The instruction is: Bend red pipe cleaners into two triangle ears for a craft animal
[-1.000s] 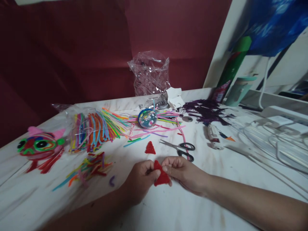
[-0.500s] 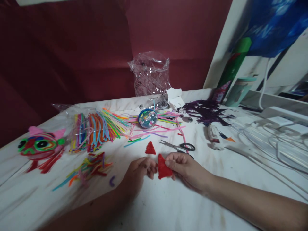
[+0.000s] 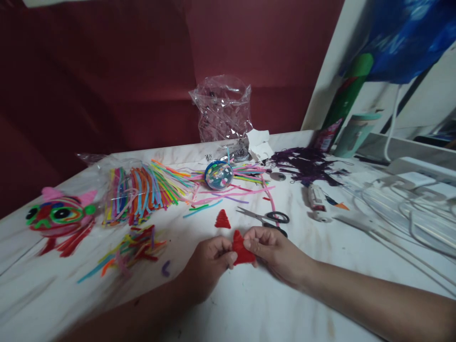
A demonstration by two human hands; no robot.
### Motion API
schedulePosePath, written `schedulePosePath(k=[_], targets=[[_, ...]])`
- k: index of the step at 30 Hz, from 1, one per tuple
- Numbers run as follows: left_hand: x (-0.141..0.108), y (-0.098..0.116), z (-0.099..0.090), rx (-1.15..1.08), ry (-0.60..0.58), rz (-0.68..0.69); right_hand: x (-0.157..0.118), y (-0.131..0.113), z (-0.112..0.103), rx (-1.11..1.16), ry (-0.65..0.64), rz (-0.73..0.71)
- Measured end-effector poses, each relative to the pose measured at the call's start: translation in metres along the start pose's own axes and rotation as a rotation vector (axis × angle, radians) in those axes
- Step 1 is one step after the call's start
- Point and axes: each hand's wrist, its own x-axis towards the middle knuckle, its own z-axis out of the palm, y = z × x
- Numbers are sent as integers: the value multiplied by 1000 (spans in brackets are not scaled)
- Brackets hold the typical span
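Note:
A red fuzzy triangle (image 3: 242, 249), seemingly formed from pipe cleaner, is held between my two hands above the table. My left hand (image 3: 212, 261) pinches its left edge, thumb on top. My right hand (image 3: 268, 244) grips the right edge between thumb and fingers. Just beyond lies a smaller red triangle (image 3: 223, 219), flat on the marble-patterned tabletop. Scissors (image 3: 264, 217) with black handles rest behind my right hand, which partly overlaps them.
At the left sits a pink-eared craft figure (image 3: 64, 216). Bundled pipe cleaners (image 3: 138, 192) and a pile of cut pieces (image 3: 135, 249) lie nearby. A clear round case (image 3: 219, 175) stands at the back. On the right are purple strands (image 3: 308, 164), a glue gun (image 3: 316, 199) and cables (image 3: 399, 209).
My left hand has turned and closed its thumb and fingers on the triangle's left edge. The triangle has shifted down slightly; my right hand keeps its hold.

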Motion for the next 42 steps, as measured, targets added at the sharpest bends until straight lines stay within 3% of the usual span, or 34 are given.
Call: schedulePosePath(k=[6,11,18,23,31,39,42], targets=[[0,9,1,48,70,-31,1,0,1,29,2,-39],[2,7,-1,63,156,-53,2,-7,3,68,98,4],[6,-8,-7,-51,156,-5,1,-9,3,50,101,56],[5,-7,-7,-111,117,10,-2,-8,4,-80,82,105],[5,-6,-6,-283,166,20,2,-9,-1,8,133,131],[4,3,-4,43,132,3,-1,-7,3,-48,82,114],[5,1,-5,41,133,-3,0,-9,3,6,105,92]])
